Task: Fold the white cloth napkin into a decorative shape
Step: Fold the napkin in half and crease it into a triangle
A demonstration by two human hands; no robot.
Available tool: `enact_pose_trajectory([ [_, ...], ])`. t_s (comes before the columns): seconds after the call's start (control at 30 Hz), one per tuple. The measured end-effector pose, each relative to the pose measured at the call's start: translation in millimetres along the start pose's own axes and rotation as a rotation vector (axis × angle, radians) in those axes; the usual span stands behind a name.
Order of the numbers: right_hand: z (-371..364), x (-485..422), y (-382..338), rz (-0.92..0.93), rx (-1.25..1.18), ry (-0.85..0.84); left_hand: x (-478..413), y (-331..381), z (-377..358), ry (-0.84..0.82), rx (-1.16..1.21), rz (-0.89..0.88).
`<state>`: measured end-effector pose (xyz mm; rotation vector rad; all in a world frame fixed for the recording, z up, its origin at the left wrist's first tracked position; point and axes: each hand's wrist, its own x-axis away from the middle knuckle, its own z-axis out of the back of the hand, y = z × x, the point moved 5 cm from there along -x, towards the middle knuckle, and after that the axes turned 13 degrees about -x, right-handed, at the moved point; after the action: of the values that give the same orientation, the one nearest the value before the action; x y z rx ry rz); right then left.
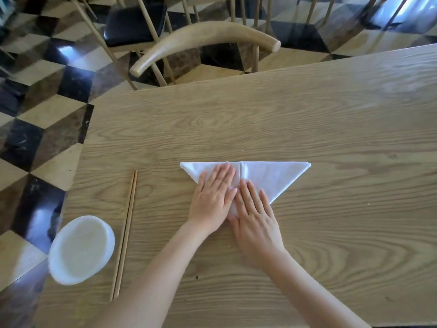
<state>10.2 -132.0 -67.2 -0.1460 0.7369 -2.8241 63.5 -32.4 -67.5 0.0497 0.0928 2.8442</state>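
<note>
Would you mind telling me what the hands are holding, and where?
Nothing is gripped: left hand and right hand press flat on the napkin near its middle crease.

White cloth napkin (272,177) — folded flat into a triangle, long straight edge away from the hands, point toward the wrists; a centre crease runs between left hand (211,200) and right hand (256,221).

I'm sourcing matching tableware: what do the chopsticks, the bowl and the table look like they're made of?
Chopsticks: pale wood or bamboo, matte, plain slim sticks; which one is unclear.
Bowl: white and softly glossy with a thick rim, probably ceramic, possibly melamine.
Table: light oak-like wood or veneer with bold wavy grain and a low sheen.
</note>
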Motion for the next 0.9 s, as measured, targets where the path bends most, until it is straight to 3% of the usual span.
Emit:
enact_pose_trajectory([
  [0.2, -4.1, 0.8, 2.5, 0.003, 0.014, 0.001, -12.6, -52.5, -7.7, -0.013, -0.089, 0.075],
  [0.47, -3.3, 0.1, 1.8, 0.012, -0.01, 0.019, -47.7, -108.0, 8.1, -0.179, -0.199, 0.239],
  [0.57, -3.7, 0.2, 2.3, 0.02, -0.018, 0.025, -63.6, -76.8, 28.6, -0.015, 0.007, 0.097],
  [0.63, -3.7, 0.1, 2.4, 0.023, -0.02, 0.023, -71.9, -41.5, 37.8, -0.008, 0.195, -0.071],
  [0.77, -2.4, 0.7, 2.1, 0.026, -0.027, 0.016, -89.3, -5.4, 40.6, -0.141, 0.248, -0.18],
  [0.9, -2.7, 0.4, 2.3, 0.024, -0.048, 0.022, -101.0, -3.9, 34.7, -0.518, 0.301, -0.157],
])
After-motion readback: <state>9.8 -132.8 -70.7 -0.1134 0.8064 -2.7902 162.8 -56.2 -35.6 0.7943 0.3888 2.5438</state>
